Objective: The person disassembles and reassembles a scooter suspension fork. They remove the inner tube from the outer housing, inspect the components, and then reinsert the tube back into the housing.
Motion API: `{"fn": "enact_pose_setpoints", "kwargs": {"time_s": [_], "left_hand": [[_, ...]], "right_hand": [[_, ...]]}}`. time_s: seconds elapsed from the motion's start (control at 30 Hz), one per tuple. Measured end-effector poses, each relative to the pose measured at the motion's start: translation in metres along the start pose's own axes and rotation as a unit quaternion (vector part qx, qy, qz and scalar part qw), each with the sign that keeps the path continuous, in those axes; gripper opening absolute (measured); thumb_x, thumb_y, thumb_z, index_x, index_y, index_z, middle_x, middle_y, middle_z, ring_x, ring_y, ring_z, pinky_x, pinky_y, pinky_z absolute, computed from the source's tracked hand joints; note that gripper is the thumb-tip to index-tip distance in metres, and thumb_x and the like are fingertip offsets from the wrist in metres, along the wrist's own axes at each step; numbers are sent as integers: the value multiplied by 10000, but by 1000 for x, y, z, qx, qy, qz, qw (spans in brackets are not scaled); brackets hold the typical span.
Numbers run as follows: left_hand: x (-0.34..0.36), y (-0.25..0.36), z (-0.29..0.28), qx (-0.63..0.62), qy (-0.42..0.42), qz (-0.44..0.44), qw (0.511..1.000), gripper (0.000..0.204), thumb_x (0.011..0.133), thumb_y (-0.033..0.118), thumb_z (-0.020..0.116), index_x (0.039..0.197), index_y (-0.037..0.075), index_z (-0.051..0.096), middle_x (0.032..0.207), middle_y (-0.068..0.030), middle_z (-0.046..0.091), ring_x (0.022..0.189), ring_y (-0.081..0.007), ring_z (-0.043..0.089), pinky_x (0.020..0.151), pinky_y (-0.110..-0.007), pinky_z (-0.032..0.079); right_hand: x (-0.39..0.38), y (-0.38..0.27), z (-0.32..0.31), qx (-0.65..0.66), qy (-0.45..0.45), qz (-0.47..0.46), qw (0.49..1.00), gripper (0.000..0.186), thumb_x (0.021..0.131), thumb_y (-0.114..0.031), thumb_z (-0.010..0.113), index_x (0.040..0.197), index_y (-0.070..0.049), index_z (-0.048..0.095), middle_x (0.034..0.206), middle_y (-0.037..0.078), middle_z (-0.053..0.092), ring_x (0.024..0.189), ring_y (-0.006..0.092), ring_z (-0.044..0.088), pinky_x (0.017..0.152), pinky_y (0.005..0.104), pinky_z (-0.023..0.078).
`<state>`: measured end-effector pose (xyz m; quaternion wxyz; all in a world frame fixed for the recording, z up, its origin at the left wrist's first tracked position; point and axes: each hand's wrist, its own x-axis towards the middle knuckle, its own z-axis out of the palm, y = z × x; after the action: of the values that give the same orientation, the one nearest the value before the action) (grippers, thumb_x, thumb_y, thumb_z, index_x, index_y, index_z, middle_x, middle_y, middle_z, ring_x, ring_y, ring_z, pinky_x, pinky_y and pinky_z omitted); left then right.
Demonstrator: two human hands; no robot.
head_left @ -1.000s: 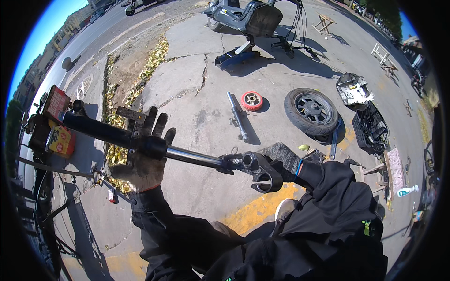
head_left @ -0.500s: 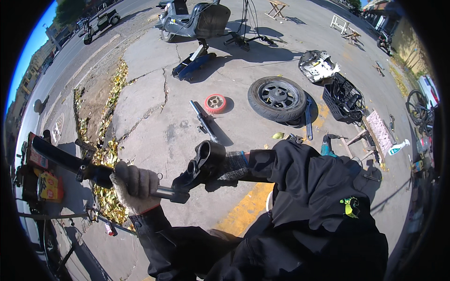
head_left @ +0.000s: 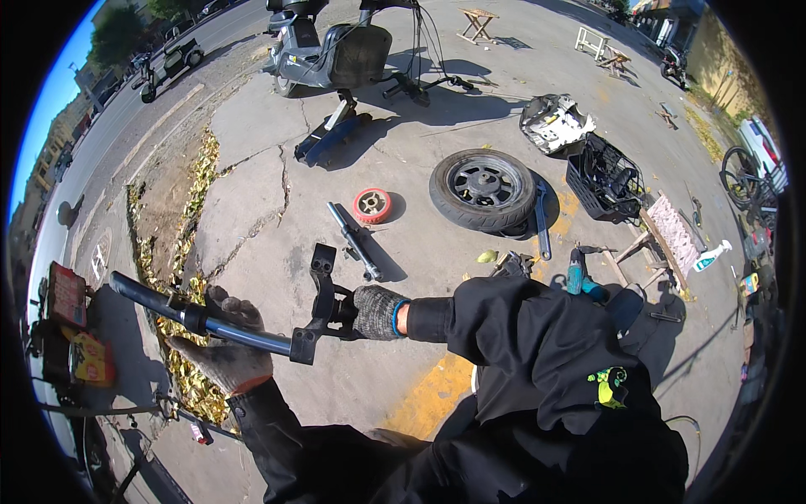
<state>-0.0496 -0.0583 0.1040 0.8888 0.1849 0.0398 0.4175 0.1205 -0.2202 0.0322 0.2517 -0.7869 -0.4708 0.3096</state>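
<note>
My right hand [head_left: 378, 311], in a grey knit glove, is closed around the stem of a black fork clamp [head_left: 321, 290]. A dark fork tube [head_left: 243, 333] extends left from the clamp's lower end, tilted upward to the left. My left hand [head_left: 222, 365], gloved, is open at the tube, its thumb stretched out below and its fingers showing above. The tube crosses in front of the palm; whether it rests there is hard to tell. Beyond them, on the concrete, lie another fork leg [head_left: 354, 242] and a small red wheel [head_left: 372, 205].
A large tyred wheel [head_left: 485, 190] lies ahead, beside a blue wrench [head_left: 542, 223]. To the right are a black basket [head_left: 606, 178], a white shell part [head_left: 556, 123], a teal power drill [head_left: 579, 273] and a padded stool [head_left: 669, 235]. A partly stripped scooter [head_left: 336, 52] stands farther off.
My left hand has loosened from its closed grip on the tube. My right hand has turned the clamp, so its other end now points up and away. The view has shifted slightly.
</note>
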Motion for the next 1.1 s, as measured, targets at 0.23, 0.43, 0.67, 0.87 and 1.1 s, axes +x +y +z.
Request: {"fn": "enact_pose_setpoints", "kwargs": {"time_s": [0.23,0.43,0.67,0.87,1.1], "left_hand": [[6,11,4,-141,-290,-44,946,297,892,302,707,1119,142,603,1044,-41,571,854,-146,579,858,-363,511],[4,12,-9,-79,-96,-49,991,190,1015,313,506,987,128,539,761,27,502,620,-122,488,635,-324,474],[17,19,-24,-61,33,-52,996,171,964,264,605,897,115,555,733,40,527,593,-105,475,567,-295,447],[22,12,-28,2,156,-13,988,137,915,238,660,883,141,569,731,50,550,583,-106,511,554,-283,459],[26,4,-41,12,126,-39,991,254,917,347,672,847,119,583,749,-9,593,638,-172,541,638,-326,478]], "right_hand": [[2,7,-28,147,-300,42,942,332,830,-366,744,832,-35,718,571,63,614,440,160,597,419,298,492],[5,31,-11,-91,-249,-18,964,458,858,-525,641,748,-82,675,559,68,625,504,221,642,533,351,505],[-22,25,4,-73,-88,19,993,349,813,-402,654,851,-60,713,804,178,692,805,360,678,692,479,525],[-4,23,-37,-196,5,47,980,325,771,-350,714,916,-60,730,861,177,707,835,362,688,721,468,551],[-13,15,-50,-223,-79,-14,972,351,817,-379,698,934,-48,708,900,188,709,893,343,689,793,458,541]]}}
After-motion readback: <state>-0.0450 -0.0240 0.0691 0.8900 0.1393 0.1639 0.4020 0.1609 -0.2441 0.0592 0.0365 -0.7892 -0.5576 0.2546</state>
